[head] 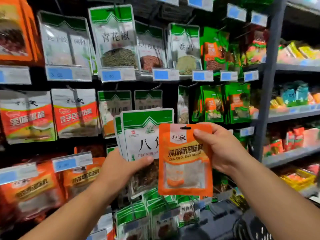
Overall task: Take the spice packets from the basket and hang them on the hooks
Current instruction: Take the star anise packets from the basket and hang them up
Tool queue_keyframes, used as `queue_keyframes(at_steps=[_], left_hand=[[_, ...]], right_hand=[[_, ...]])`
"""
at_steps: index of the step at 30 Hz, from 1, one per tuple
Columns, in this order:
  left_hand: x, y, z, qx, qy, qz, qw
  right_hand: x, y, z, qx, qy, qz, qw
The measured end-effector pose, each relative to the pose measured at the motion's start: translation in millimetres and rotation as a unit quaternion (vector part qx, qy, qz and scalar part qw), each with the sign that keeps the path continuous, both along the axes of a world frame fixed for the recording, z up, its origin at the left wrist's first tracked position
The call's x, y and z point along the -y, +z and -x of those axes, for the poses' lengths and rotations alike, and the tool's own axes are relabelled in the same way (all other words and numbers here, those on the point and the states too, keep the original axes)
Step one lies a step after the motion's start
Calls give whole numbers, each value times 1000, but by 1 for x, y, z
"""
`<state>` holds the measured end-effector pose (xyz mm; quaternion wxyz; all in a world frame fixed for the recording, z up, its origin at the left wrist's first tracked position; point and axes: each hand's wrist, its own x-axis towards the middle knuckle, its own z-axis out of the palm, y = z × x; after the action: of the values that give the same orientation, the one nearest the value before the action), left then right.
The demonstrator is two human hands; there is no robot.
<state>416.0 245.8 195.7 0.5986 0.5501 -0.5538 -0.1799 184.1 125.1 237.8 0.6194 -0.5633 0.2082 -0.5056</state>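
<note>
The right hand [220,148] pinches an orange spice packet [185,163] by its upper right corner, thumb flat on the front just beside the slotted hang hole [185,128] and the other fingers curled behind. The packet hangs upright in front of the display. Its white patch bears a brush-style brand mark ending in 家, and below it stand 炖排骨调味料 and "DUN PAI GU TIAO WEI LIAO" over a clear window showing pale sachets. Just left of the orange packet and partly behind it, the left hand [121,168] grips a fanned bunch of green-and-white packets [140,135] from their lower left edge, thumb across the front. The front one reads 八, with the next character cut off by the orange packet. Above the orange packet, a hung packet with the same green top reads 青花椒 [116,37], and another to its right begins with 香 [184,47]. Blue-and-white price tags [117,75] run under that row, their figures too blurred to read surely. Up and left of the orange packet, a red-and-white packet [76,115] reads 饺子包子馅料. Below the orange packet more green-topped packets [155,213] show beside the dark slotted wall of a basket [221,219]. Grey shelving [270,84] with bright goods stands to the right of it.
</note>
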Motion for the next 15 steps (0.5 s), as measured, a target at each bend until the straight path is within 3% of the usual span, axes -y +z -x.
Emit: queue_keyframes(at_steps=[15], left_hand=[[-109, -2, -96, -6, 174, -8, 985]], right_hand=[[-40, -11, -140, 7, 132, -10, 991]])
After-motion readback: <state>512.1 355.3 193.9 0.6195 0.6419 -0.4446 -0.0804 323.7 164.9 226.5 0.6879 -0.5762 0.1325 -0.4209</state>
